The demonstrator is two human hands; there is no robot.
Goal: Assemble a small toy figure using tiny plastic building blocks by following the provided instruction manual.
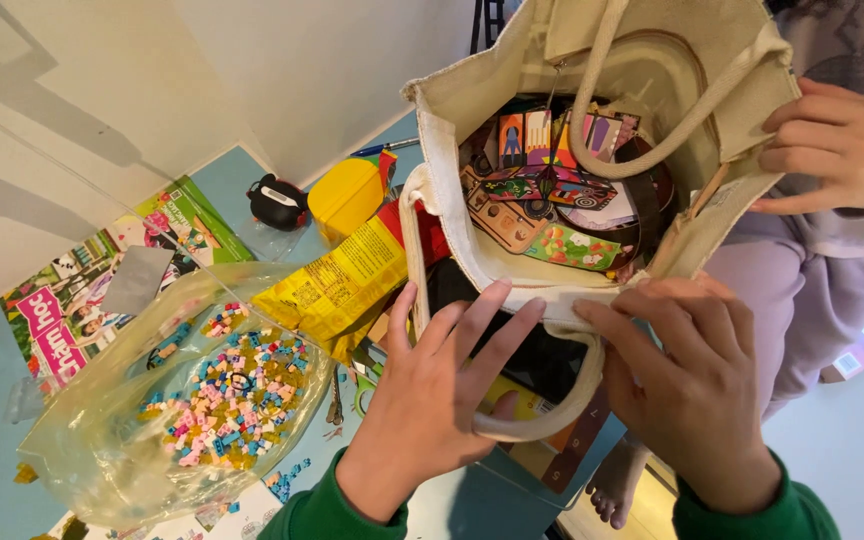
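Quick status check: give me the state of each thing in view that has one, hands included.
Canvas tote bag: open, mouth held wide, colourful flat pieces inside.
Left hand: fingers spread, pressing the bag's near rim.
Right hand: pinching the near rim.
Another person's hand: holding the far rim.
Clear plastic bag: open, holding small coloured bricks.
Yellow packet: lying flat; whether sealed, cannot tell.

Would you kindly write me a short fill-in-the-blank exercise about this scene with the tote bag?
1. Both hands, left hand and right hand, rest on the near rim of a ____ canvas bag.
2. The clear plastic bag holds small coloured ____.
3. The sleeves are ____.

Missing: cream; bricks; green
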